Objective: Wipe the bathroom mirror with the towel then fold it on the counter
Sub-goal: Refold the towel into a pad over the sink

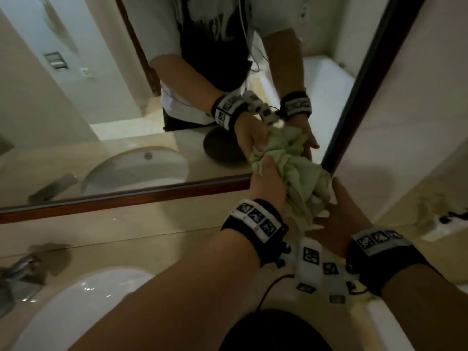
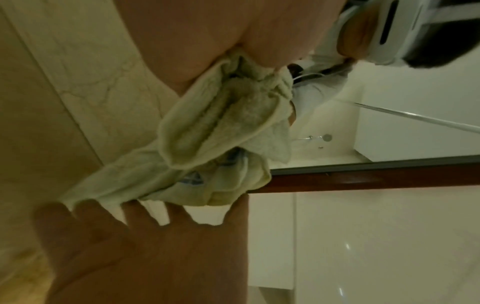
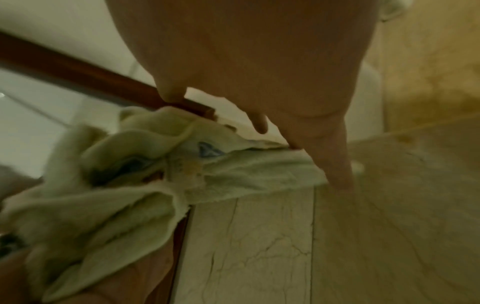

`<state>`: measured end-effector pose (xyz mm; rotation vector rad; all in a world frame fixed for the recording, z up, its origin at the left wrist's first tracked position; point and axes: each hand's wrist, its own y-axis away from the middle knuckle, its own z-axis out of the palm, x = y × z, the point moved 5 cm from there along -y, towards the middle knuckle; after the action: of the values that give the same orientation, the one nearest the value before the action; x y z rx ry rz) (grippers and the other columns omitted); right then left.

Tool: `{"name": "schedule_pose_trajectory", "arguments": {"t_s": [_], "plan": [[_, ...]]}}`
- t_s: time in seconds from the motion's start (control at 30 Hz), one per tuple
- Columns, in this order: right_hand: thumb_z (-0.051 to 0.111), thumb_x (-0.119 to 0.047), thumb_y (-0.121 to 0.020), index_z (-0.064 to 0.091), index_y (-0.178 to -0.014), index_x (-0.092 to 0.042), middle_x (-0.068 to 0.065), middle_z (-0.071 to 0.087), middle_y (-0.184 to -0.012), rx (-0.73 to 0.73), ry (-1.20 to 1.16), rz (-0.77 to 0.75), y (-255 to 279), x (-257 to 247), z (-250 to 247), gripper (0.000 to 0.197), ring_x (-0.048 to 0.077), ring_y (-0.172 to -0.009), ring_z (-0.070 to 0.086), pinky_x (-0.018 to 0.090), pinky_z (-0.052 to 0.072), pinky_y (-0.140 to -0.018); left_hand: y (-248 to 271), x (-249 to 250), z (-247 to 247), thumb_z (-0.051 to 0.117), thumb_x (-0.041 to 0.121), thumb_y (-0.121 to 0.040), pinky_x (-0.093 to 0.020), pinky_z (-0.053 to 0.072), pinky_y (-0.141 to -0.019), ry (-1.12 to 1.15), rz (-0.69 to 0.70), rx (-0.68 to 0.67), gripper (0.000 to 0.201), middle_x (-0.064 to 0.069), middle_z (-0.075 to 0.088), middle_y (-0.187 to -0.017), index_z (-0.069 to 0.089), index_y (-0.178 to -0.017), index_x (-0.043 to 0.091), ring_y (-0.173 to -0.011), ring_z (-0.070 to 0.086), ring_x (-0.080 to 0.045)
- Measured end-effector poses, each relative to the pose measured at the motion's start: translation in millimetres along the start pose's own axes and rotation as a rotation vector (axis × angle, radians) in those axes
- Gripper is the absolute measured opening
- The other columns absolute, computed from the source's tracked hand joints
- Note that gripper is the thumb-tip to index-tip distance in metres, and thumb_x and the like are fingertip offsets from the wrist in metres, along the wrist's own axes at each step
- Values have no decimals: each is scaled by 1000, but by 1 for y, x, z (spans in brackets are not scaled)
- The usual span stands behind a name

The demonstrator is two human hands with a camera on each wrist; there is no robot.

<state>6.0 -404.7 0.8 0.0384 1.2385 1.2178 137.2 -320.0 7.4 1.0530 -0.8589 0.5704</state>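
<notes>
Bunching in mid-air at the mirror's [image 1: 106,102] lower right corner, the pale green towel [image 1: 298,183] is hanging crumpled between both hands, above the counter [image 1: 141,239] and not yet lying on it. The left hand [image 1: 268,181] is gripping the wad from its left side, thumb and fingers curling into the cloth, while the right hand [image 1: 347,211] is reaching in from the right with its fingers straight and spread, their tips touching a loose hanging edge; the right wrist view is showing one finger lying along that edge without closing on it. Judging by how the cloth is sitting off the glass, by the dark wooden frame [image 1: 126,196], the wiping looks finished or nearly so, and the step in hand is probably the gathering before the fold. The next move is likely calling for the right hand to pinch a corner, both hands to shake the wad open, and then to lay it flat on the counter beside the sink [image 1: 83,300].
</notes>
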Motion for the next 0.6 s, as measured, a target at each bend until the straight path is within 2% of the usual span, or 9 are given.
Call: {"name": "schedule_pose_trajectory", "arguments": {"t_s": [0.07, 0.13, 0.23, 0.27, 0.33, 0.37, 0.43, 0.5, 0.6], "plan": [[36, -53, -105, 82, -101, -28, 9, 77, -109, -98, -136, -9, 2, -1, 0, 53, 32, -98, 74, 55, 57, -89, 6, -4, 3, 52, 85, -71, -52, 53, -101, 60, -33, 45, 93, -8, 66, -131, 56, -139, 23, -114, 65, -35], [36, -47, -105, 72, -124, -17, 14, 67, -130, -111, -225, -30, -1, -4, 2, 50, 35, -118, 65, 55, 47, -105, 11, -6, 5, 52, 74, -85, -53, 54, -99, 107, -62, 52, 78, -11, 67, -128, 57, -138, 16, -112, 66, -38], [52, -31, -96, 64, -126, -7, 11, 68, -115, -40, -184, -129, -5, -18, 2, 40, 28, -101, 68, 41, 60, -82, 16, -6, 5, 59, 63, -92, -54, 56, -96, 208, -47, 27, 69, -13, 70, -123, 57, -136, 10, -108, 70, -36], [53, -27, -95, 61, -131, -4, 12, 69, -116, -20, -163, -152, -5, -21, 2, 43, 30, -101, 68, 41, 60, -83, 18, -5, 7, 63, 63, -89, -53, 57, -95, 211, -52, -7, 73, -14, 70, -125, 54, -141, 12, -108, 71, -34], [51, -19, -97, 59, -134, 0, 21, 68, -123, 1, -100, -209, -4, -27, 1, 43, 33, -103, 70, 42, 59, -86, 20, -5, 10, 81, 70, -66, -52, 58, -94, 185, -63, -46, 101, -11, 69, -129, 47, -148, 21, -109, 72, -32], [49, -14, -97, 57, -135, 2, 25, 66, -124, 7, -67, -242, -1, -30, 2, 42, 31, -95, 71, 39, 59, -81, 19, -6, 9, 88, 72, -51, -52, 58, -92, 126, -84, -37, 114, -8, 68, -130, 46, -147, 27, -109, 71, -32], [48, -7, -98, 56, -134, 4, 26, 67, -116, 34, 37, -336, 2, -42, 1, 38, 23, -79, 69, 33, 58, -70, 25, 1, 6, 90, 70, -40, -51, 61, -83, -62, -76, -13, 115, -5, 66, -126, 43, -139, 34, -107, 70, -31], [52, -6, -97, 69, -121, -8, 17, 74, -109, -15, 167, -443, 9, -55, 9, 29, 23, -85, 74, 34, 60, -72, 25, 5, 3, 88, 65, -51, -47, 62, -80, -213, -55, -51, 100, -2, 67, -122, 46, -136, 35, -104, 69, -27], [63, -9, -93, 74, -112, -24, 5, 77, -108, -1, 286, -549, 8, -66, 17, 26, 24, -97, 75, 42, 61, -83, 26, 12, 10, 81, 47, -80, -50, 61, -85, -192, -43, -147, 63, -4, 70, -122, 54, -134, 31, -105, 70, -29]]}}
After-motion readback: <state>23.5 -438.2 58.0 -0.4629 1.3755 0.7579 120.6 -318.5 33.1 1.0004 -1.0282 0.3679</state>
